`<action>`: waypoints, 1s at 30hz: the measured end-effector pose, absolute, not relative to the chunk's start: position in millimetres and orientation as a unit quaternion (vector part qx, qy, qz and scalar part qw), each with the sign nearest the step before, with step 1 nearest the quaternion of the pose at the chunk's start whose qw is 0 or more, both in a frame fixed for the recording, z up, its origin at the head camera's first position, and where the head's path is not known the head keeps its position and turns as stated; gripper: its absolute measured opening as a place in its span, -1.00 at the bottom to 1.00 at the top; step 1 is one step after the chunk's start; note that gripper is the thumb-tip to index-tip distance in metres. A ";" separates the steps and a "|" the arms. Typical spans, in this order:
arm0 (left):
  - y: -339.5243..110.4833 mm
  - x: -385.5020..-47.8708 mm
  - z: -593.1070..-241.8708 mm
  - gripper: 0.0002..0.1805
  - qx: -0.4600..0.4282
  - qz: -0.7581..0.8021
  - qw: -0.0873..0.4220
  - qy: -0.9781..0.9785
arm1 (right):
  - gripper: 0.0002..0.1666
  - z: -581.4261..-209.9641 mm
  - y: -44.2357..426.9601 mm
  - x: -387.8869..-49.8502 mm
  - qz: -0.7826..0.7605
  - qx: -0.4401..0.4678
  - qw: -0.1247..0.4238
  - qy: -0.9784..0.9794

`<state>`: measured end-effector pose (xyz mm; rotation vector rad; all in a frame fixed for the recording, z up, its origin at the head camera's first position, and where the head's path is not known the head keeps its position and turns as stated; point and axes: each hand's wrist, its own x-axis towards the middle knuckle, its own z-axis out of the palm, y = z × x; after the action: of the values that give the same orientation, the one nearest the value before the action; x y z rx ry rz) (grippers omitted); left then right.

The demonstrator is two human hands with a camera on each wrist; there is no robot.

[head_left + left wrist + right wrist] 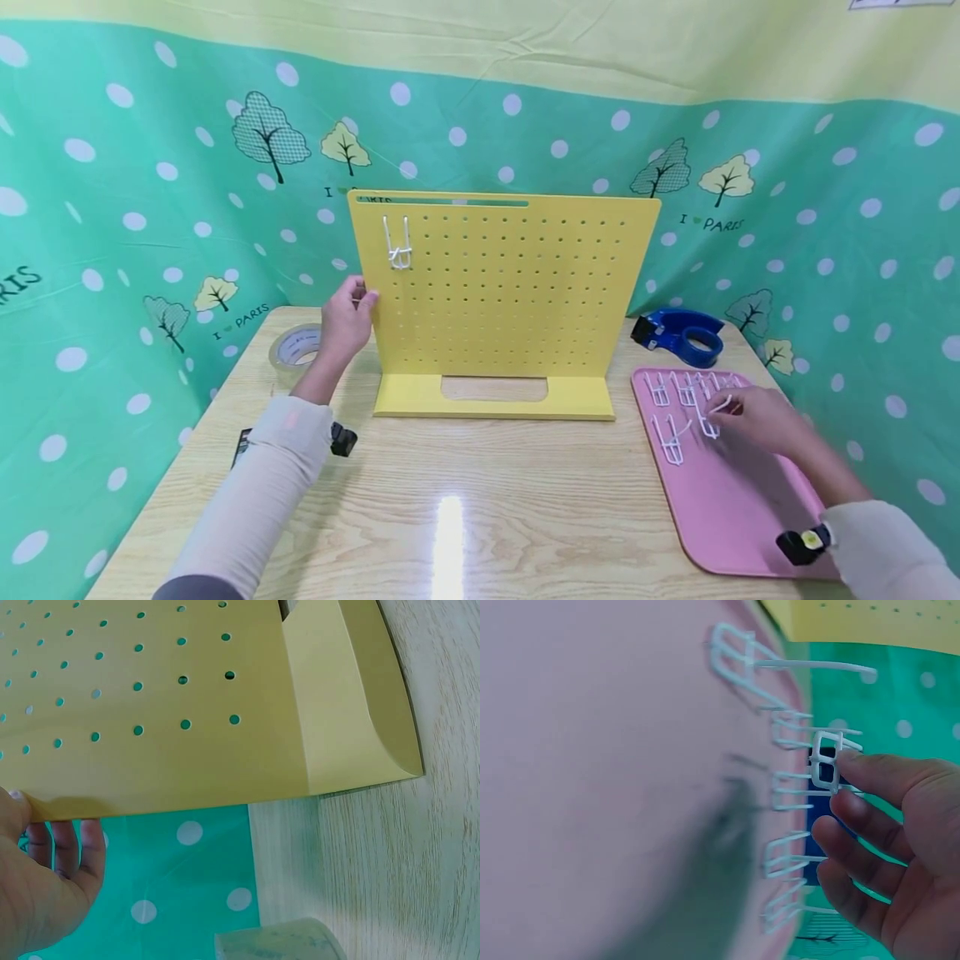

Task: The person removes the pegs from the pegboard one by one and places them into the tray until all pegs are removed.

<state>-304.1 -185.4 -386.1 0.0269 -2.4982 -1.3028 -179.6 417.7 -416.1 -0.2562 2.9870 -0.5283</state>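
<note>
A yellow pegboard (495, 292) stands upright on its base, with one white wire hook (399, 250) hung at its upper left. My left hand (348, 317) grips the board's left edge, thumb on the front and fingers behind, as the left wrist view also shows. Over the pink tray (750, 517), my right hand (757, 421) pinches a white wire hook (826, 761) between thumb and forefinger, lifted off the tray. Several more white hooks lie along the tray's far end, and another hook (669, 442) lies near its left edge.
A blue tape dispenser (678, 333) sits behind the tray. To the left of the board is a roll of clear tape (296, 350). A green dotted cloth (480, 125) hangs behind the wooden table (525, 500).
</note>
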 end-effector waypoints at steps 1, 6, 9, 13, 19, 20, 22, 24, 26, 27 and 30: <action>-185.7 -304.4 -386.2 -0.70 0.010 -0.456 0.161 -0.875 | -0.90 -419.5 418.0 -179.0 -0.175 -0.079 0.057 0.980; -186.7 -305.2 -386.7 -0.71 0.014 -0.462 0.157 -0.873 | -0.90 -433.6 420.3 -178.6 -0.175 -0.085 0.073 0.978; -186.8 -305.1 -386.7 -0.71 0.013 -0.463 0.157 -0.872 | -0.94 -439.0 420.8 -178.1 -0.177 -0.089 0.069 0.978; -186.7 -304.6 -386.7 -0.71 0.010 -0.461 0.159 -0.873 | -0.94 -443.2 420.7 -175.8 -0.181 -0.092 0.070 0.977; -186.2 -303.7 -385.8 -0.71 0.010 -0.459 0.157 -0.875 | -0.95 -450.1 421.1 -172.2 -0.189 -0.080 0.087 0.975; -186.1 -303.5 -385.7 -0.70 0.009 -0.459 0.158 -0.874 | -0.95 -450.8 421.2 -171.8 -0.191 -0.080 0.089 0.974; -186.2 -303.4 -385.4 -0.71 0.008 -0.459 0.158 -0.874 | -0.95 -451.5 420.9 -171.3 -0.190 -0.075 0.090 0.975; -186.0 -303.1 -385.1 -0.71 0.007 -0.461 0.158 -0.873 | -0.94 -451.6 420.7 -171.1 -0.190 -0.071 0.093 0.975; -186.0 -303.2 -384.9 -0.72 0.007 -0.460 0.158 -0.874 | -0.93 -451.1 420.4 -171.2 -0.190 -0.069 0.096 0.975; -186.1 -303.2 -385.0 -0.72 0.008 -0.460 0.158 -0.874 | -0.93 -450.9 420.3 -171.4 -0.189 -0.067 0.097 0.975; -185.3 -303.4 -385.1 -0.72 0.008 -0.458 0.160 -0.875 | -0.91 -449.9 421.8 -171.5 -0.191 -0.069 0.106 0.973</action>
<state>-303.4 -185.3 -385.1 0.0215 -2.4991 -1.3075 -171.5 421.8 -449.9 -0.2046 2.8678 -0.5623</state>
